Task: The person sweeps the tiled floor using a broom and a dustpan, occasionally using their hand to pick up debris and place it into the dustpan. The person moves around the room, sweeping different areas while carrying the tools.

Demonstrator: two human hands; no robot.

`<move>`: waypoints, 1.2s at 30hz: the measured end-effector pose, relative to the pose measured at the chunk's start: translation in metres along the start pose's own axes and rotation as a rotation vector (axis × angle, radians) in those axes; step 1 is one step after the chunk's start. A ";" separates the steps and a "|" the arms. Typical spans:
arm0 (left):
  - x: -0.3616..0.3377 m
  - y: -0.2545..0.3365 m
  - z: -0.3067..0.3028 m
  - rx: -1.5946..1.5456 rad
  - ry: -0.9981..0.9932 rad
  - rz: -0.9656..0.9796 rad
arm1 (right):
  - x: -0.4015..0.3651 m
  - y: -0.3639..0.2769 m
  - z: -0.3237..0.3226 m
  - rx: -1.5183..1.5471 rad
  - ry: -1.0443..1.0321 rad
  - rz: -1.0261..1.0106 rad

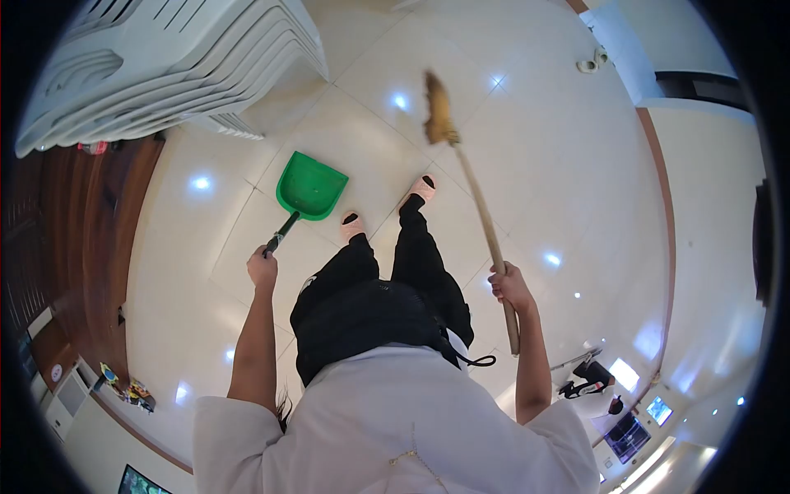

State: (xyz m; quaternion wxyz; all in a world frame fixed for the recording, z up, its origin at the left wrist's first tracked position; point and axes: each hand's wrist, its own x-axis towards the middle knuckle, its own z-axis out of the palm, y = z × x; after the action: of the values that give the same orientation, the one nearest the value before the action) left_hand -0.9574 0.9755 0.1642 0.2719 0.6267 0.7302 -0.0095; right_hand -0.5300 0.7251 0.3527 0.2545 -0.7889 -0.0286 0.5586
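My left hand [262,268] is closed round the black handle of a green dustpan [313,186]. The pan is ahead and to the left of my feet, its wide mouth facing away from me, with a few small specks inside. In my right hand [511,287] is the long wooden stick of a broom [441,115], gripped near its lower end in this view. The broom's yellow-brown bristle head points forward, ahead of my right foot, and looks slightly blurred. Both feet, in pink slippers [422,188], stand apart on the tiles.
Glossy cream floor tiles [362,123] reflect several lights. Stacked white plastic chairs [197,74] stand at the upper left, beside dark wooden furniture [90,247]. A small pale object [591,62] lies by the right wall. Another person [594,405] is at the lower right.
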 end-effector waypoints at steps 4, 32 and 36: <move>-0.009 -0.025 0.003 -0.101 0.029 -0.057 | 0.022 0.000 0.001 0.173 0.229 -0.014; 0.029 -0.028 0.053 0.019 -0.047 -0.235 | 0.174 -0.093 0.185 -0.600 -0.439 0.027; 0.026 -0.038 0.050 -0.022 -0.054 -0.282 | 0.098 -0.146 0.161 -0.832 -0.554 0.005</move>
State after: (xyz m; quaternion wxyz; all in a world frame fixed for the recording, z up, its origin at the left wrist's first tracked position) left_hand -0.9747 0.9736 0.0983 0.2941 0.5144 0.8035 -0.0566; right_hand -0.6030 0.9441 0.2915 -0.1002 -0.6458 -0.3134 0.6889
